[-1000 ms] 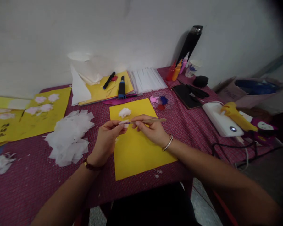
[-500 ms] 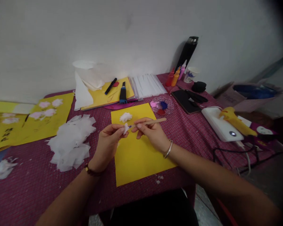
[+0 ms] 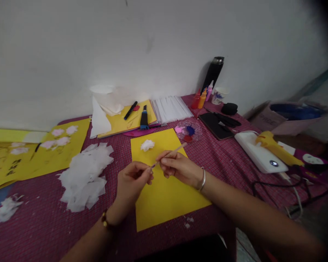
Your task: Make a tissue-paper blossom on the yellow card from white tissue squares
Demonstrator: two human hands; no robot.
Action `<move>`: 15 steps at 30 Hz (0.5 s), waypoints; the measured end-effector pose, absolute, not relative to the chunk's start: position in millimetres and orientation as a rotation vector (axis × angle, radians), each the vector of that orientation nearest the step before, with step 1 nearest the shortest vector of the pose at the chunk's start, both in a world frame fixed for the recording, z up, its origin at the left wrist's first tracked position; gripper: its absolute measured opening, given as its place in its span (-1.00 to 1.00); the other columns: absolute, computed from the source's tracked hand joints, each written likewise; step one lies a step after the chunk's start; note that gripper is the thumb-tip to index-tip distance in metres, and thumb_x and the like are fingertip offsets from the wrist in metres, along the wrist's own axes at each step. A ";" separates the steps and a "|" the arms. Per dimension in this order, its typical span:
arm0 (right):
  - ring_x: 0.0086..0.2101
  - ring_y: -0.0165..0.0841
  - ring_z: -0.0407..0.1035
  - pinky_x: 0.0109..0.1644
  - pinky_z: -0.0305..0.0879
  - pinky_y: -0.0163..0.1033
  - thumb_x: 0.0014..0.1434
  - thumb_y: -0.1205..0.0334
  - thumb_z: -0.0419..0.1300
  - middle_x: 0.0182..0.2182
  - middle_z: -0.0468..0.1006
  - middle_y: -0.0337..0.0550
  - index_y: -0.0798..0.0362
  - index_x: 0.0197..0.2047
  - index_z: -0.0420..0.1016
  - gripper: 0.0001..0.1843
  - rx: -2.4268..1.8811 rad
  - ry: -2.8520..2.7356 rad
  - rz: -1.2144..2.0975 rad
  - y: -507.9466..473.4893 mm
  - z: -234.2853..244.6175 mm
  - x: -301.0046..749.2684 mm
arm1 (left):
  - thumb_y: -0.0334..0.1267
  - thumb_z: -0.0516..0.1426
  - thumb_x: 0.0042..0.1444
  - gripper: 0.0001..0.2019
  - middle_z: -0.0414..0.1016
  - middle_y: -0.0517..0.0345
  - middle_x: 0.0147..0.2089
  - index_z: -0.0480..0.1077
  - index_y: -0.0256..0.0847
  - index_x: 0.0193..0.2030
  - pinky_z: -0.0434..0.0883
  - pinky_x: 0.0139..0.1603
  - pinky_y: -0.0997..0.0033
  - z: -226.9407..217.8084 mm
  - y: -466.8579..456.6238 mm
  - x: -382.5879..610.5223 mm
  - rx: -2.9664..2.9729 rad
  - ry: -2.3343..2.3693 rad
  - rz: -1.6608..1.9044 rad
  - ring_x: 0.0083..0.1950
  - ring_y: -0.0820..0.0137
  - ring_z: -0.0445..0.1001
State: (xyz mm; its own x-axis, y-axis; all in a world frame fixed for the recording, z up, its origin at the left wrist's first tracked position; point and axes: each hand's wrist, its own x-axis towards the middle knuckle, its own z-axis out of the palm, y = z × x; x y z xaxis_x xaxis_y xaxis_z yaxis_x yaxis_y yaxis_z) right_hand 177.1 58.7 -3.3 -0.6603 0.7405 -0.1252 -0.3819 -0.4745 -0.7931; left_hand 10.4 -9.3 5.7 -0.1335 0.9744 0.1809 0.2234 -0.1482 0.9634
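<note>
Both hands hover over a yellow paper sheet [image 3: 164, 196] on the table. My right hand [image 3: 177, 167] pinches a thin wooden paintbrush [image 3: 175, 151], its tip pointing left into my left hand. My left hand [image 3: 133, 180] is closed around that tip, fingers pinched; a small tissue piece seen there earlier is hidden inside the fingers. A crumpled white tissue tuft [image 3: 147, 145] lies on the sheet's far end, just beyond both hands.
A heap of white tissue squares [image 3: 84, 174] lies left of the sheet. A paint palette [image 3: 190, 130], paint bottles [image 3: 199, 98], black flask [image 3: 212, 74], power bank [image 3: 261, 154] with yellow glue gun [image 3: 276, 145] and cables sit right. Yellow sheets with pink flowers [image 3: 38, 149] lie far left.
The view tilted up, so everything sits lower in the frame. My left fingers closed over the brush tip and the tissue piece; the brush handle tilted upward.
</note>
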 end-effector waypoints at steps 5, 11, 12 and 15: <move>-0.70 -0.58 0.26 -0.62 0.16 -0.44 -0.01 0.10 0.36 -0.58 0.56 -0.25 0.15 -0.39 0.57 -0.75 -0.757 -0.978 2.013 61.5 -10.1 172.4 | -0.22 0.23 0.03 -0.86 0.48 0.15 -0.54 0.42 -0.17 -0.47 0.39 -0.50 0.45 6.1 -6.7 15.4 1.099 1.343 1.238 -0.54 0.43 0.43; -0.72 -0.56 0.26 -0.63 0.15 -0.42 -0.01 0.26 0.27 -0.66 0.50 -0.31 0.15 -0.42 0.55 -0.88 -0.715 -0.548 2.462 59.0 -11.4 174.8 | -0.27 0.27 0.01 -0.77 0.61 0.01 -0.17 0.53 -0.06 -0.14 0.43 -0.07 0.27 20.0 6.8 -20.5 2.317 1.222 0.904 -0.13 0.22 0.55; -0.72 -0.56 0.25 -0.62 0.15 -0.42 0.00 0.26 0.26 -0.67 0.50 -0.32 0.15 -0.42 0.54 -0.88 -0.669 -0.536 2.477 59.9 -11.2 176.2 | -0.25 0.26 0.02 -0.75 0.60 0.00 -0.16 0.52 -0.07 -0.10 0.43 -0.08 0.27 21.4 14.9 -26.5 2.365 1.254 0.919 -0.13 0.23 0.54; -0.72 -0.56 0.23 -0.60 0.15 -0.41 0.04 0.27 0.25 -0.68 0.49 -0.32 0.15 -0.42 0.53 -0.90 -0.589 -0.518 2.451 65.7 -11.7 180.4 | -0.19 0.17 0.13 -0.76 0.56 0.01 -0.23 0.46 -0.15 -0.06 0.40 -0.20 0.32 18.9 48.7 -38.6 2.305 1.550 0.943 -0.25 0.28 0.51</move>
State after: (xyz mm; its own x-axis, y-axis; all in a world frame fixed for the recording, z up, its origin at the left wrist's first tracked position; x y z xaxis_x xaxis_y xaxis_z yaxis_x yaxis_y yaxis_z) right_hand 180.4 65.7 -11.7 -0.7462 0.5977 -0.2930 -0.4278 -0.7679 -0.4768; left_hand -38.6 48.7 18.9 0.2433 0.8879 0.3906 0.7549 -0.4262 0.4986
